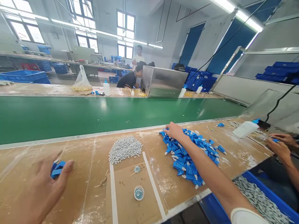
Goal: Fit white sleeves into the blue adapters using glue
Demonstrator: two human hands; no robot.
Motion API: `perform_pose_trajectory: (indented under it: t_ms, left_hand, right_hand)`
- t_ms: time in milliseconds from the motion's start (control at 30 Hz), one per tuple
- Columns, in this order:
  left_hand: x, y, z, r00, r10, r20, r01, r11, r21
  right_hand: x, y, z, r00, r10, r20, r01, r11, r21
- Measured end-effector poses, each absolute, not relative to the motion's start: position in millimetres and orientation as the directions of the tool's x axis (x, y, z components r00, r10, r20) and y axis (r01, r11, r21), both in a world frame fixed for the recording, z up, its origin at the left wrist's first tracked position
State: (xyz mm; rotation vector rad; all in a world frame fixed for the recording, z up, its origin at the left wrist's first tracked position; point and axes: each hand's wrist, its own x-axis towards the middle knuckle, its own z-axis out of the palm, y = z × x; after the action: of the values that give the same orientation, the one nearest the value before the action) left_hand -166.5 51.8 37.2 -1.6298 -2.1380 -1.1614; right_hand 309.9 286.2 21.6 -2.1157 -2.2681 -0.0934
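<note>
My left hand (50, 179), smeared by motion, is at the lower left of the head view, its thumb and fingers curled around small blue plastic pieces (58, 169). How many it holds is hidden. My right hand (173, 130) reaches to the far left end of a pile of blue plastic pieces (187, 155) with whitish tips. Its fingers bend down onto a blue piece there, and the fingertips are partly hidden. Between the hands lies a heap of small light-grey pellets (126, 149). Nearer me stand a small round cup (139, 193) of clear bluish liquid and a smaller clear cap (137, 169) with a stick.
A green conveyor belt (112, 113) runs beyond the table. At right lie a white squeeze bottle (246, 128) and a co-worker's hands (279, 146). A blue crate (251, 177) of grey parts sits below the table edge. Other people are across the belt.
</note>
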Motion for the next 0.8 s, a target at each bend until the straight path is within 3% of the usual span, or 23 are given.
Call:
perform_pose_trajectory:
  t_ms: [233,433,667,800]
  left_hand:
    - [-130,37,19,-0.146,0.794,0.59,0.865,-0.186,0.465]
    - [-110,37,11,-0.061,0.783,0.619,0.795,-0.336,0.504]
    - [-93,41,20,-0.027,0.824,0.566,0.734,-0.368,0.57]
    - [-85,42,20,0.001,0.816,0.579,0.707,-0.41,0.577]
  right_hand:
    - [281,305,11,-0.237,0.969,-0.075,0.96,0.246,0.135]
    - [281,291,7,-0.346,0.922,-0.177,0.928,0.364,0.082]
    - [305,299,29,-0.278,0.96,-0.024,0.959,0.279,0.054]
    - [294,292,17,-0.301,0.948,-0.103,0.95,0.308,0.051]
